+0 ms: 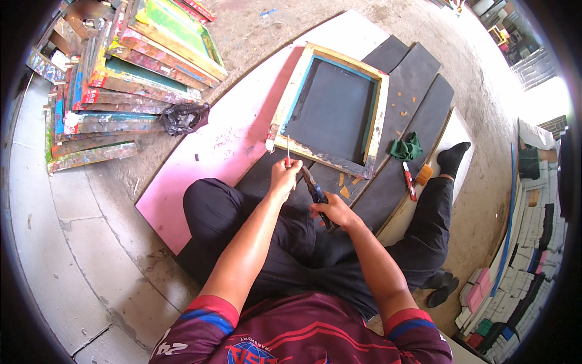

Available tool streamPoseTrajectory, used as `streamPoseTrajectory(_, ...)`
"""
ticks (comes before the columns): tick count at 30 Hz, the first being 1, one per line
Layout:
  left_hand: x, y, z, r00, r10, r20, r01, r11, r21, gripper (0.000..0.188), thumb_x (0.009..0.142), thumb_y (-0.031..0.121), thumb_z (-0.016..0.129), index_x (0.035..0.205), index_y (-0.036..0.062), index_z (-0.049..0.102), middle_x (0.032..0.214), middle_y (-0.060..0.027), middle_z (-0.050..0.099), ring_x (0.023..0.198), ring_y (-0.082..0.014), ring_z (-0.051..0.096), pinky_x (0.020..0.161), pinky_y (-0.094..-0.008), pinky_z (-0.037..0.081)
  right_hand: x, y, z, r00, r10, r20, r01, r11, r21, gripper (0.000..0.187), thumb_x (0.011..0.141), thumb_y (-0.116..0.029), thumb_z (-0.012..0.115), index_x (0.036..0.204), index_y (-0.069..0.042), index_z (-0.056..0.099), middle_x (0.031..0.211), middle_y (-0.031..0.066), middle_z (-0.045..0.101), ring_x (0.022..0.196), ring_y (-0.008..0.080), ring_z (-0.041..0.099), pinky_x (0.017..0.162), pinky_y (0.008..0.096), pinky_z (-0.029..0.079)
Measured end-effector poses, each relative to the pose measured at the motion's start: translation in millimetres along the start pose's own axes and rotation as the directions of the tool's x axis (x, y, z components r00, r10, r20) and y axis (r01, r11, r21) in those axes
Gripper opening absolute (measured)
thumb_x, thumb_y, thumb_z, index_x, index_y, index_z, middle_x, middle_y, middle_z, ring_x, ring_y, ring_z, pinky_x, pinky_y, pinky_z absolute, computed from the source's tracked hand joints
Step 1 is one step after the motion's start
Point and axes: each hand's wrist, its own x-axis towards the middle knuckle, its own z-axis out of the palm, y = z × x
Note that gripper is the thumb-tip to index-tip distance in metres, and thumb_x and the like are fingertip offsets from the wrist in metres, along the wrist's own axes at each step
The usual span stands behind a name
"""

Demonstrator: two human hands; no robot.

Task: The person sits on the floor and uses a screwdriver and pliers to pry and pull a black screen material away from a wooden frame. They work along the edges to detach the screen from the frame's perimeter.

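A wooden screen-printing frame with dark mesh lies on the boards in front of me. My left hand is closed around a thin tool with a red handle, which looks like a screwdriver. Its shaft reches the frame's near left corner; whether the tip touches is too small to tell. In my right hand is a pair of pliers with dark blue handles. The jaws of the pliers angle up close to my left hand, and I cannot tell if they meet anything.
Right of the frame lie a green cloth, a red cutter knife and an orange-brown block. Small orange scraps are scattered about. Paint-stained frames are stacked at the left beside a black plastic bag. My legs flank the boards.
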Motion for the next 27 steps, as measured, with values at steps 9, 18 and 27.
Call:
streamPoseTrajectory(9,51.0,58.5,-69.2,0.85,0.379,-0.365,-0.166,0.851,0.497,0.031,0.092,0.028,0.077,0.089,-0.0014,0.069,0.077,-0.0172,0.072,0.071,-0.0296,0.071,0.069,-0.0449,0.054,6.0,-22.4,3.5,0.971,0.061,-0.232,-0.011,0.978,0.21,0.032,0.098,-0.021,0.068,0.115,0.004,0.058,0.098,0.0116,0.064,0.084,0.0224,0.069,0.057,0.0391,0.054)
streamPoseTrajectory(18,63.8,78.2,-127.7,0.834,0.376,-0.405,0.039,0.692,0.721,0.031,0.09,0.03,0.076,0.104,0.003,0.075,0.103,-0.0186,0.078,0.101,-0.0359,0.074,0.089,-0.0454,0.057,31.1,-22.2,12.2,0.953,0.11,-0.284,-0.073,0.988,0.138,0.026,0.098,-0.023,0.067,0.107,0.0,0.059,0.096,0.0106,0.064,0.082,0.022,0.071,0.054,0.0445,0.058)
streamPoseTrajectory(27,52.4,62.9,-65.8,0.924,0.359,-0.13,-0.195,0.736,0.648,0.028,0.093,0.028,0.072,0.108,0.0052,0.078,0.095,-0.0161,0.079,0.091,-0.0312,0.077,0.079,-0.0406,0.058,46.4,-32.7,3.6,0.922,0.221,-0.317,-0.221,0.975,0.036,0.025,0.095,-0.016,0.069,0.106,0.004,0.06,0.09,0.013,0.064,0.073,0.0253,0.07,0.056,0.0414,0.056)
